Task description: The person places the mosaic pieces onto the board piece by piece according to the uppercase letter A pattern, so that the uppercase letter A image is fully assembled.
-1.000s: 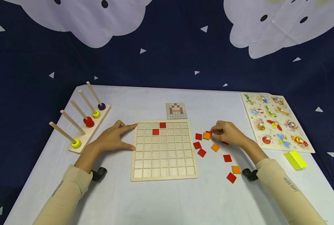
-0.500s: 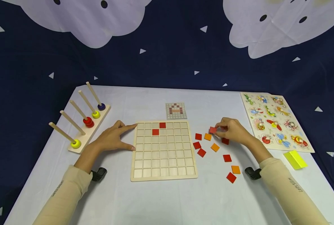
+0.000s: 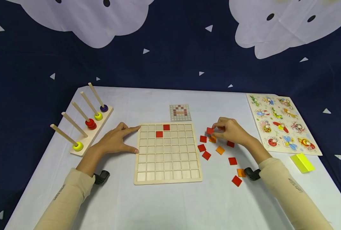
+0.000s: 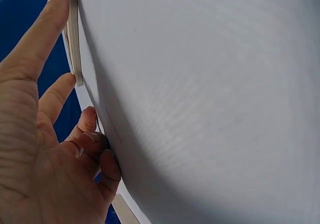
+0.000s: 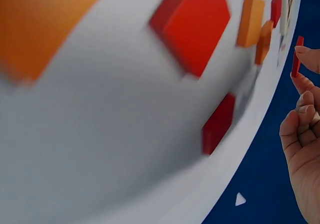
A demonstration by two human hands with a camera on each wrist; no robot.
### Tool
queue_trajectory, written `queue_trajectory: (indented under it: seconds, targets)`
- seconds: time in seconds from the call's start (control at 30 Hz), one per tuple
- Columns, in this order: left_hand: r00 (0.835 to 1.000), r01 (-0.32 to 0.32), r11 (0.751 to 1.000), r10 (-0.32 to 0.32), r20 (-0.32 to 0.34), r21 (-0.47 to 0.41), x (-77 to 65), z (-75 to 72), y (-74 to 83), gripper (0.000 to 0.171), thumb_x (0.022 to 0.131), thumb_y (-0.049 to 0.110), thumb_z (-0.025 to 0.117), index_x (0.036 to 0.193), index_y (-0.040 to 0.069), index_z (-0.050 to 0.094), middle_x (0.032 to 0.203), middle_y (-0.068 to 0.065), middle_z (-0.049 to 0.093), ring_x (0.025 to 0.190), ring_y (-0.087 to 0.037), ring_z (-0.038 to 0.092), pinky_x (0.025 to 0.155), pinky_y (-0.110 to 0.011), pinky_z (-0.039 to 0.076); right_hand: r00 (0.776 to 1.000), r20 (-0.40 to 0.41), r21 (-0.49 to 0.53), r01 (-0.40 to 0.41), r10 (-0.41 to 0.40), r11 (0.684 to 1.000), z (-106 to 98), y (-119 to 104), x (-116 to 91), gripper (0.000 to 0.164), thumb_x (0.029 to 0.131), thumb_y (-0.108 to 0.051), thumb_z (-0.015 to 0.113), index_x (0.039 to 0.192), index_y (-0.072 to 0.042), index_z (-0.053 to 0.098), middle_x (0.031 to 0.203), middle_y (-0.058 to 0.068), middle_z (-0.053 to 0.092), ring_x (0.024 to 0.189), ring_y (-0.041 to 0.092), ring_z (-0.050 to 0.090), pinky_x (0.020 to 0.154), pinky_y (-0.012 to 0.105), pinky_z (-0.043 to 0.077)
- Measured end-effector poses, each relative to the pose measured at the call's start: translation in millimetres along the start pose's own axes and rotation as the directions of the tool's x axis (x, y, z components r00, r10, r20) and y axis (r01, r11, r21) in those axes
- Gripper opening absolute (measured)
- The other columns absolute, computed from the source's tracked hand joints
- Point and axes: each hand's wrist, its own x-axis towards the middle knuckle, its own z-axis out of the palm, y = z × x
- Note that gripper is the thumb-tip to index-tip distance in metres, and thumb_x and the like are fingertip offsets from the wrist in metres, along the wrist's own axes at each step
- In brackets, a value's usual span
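Note:
My right hand (image 3: 230, 130) pinches a red square tile (image 3: 209, 130) between thumb and index finger, raised over the loose tiles right of the board. In the right wrist view that tile appears edge-on between the fingertips, with the other fingers curled. My left hand (image 3: 115, 140) touches the left edge of a wooden grid board (image 3: 167, 183), its thumb and index finger spread apart. Two red tiles lie in the board's upper cells: one red tile (image 3: 166, 127) in the top row, another red tile (image 3: 159, 134) diagonally below it, to the left.
Loose red tiles (image 3: 232, 161) and orange tiles (image 3: 220, 150) lie right of the board. A pattern card (image 3: 180, 112) lies behind it. Far left stands a peg stand (image 3: 88, 135) with coloured rings. At right are an insect puzzle board (image 3: 282, 124) and a yellow block (image 3: 302, 163).
The right hand has lifted a red tile from beside an orange one, drawn it slightly right, then moved it left toward the board. The left hand stays in place.

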Motion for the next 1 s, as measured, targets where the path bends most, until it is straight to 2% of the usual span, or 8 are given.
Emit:
queue_trajectory:
  seconds: [0.57,0.77,1.0]
  targets:
    - [1.0,0.003,1.0,-0.003,0.004,-0.002,0.9,-1.0,0.0,0.102,0.065,0.063,0.084,0.151,0.024,0.044,0.111,-0.007,0.047,0.083,-0.019,0.047,0.073,-0.031,0.04,0.993,0.049,0.057,0.1,-0.103,0.993,19.2,-44.2,24.6,0.018,0.081,-0.012,0.082,0.097,-0.005,0.076,0.077,0.002,0.051,0.071,0.014,0.045,0.061,0.026,0.039]
    - [1.0,-0.001,1.0,0.001,-0.001,0.0,1.2,-1.0,0.3,0.102,0.065,0.062,0.084,0.151,0.024,0.044,0.111,-0.007,0.048,0.082,-0.019,0.047,0.073,-0.031,0.039,0.98,0.069,0.054,0.185,-0.189,0.981,28.2,-55.1,34.2,0.017,0.082,-0.012,0.08,0.097,-0.004,0.076,0.078,0.004,0.053,0.072,0.014,0.044,0.062,0.026,0.039]
    - [1.0,0.003,1.0,-0.003,-0.003,0.006,1.4,-0.5,0.2,0.102,0.065,0.062,0.084,0.151,0.025,0.044,0.11,-0.007,0.047,0.081,-0.019,0.047,0.071,-0.031,0.039,0.966,0.089,0.077,0.235,-0.242,0.969,37.8,-70.8,45.1,0.019,0.084,-0.012,0.078,0.099,-0.001,0.076,0.08,0.007,0.057,0.07,0.014,0.045,0.062,0.025,0.04]
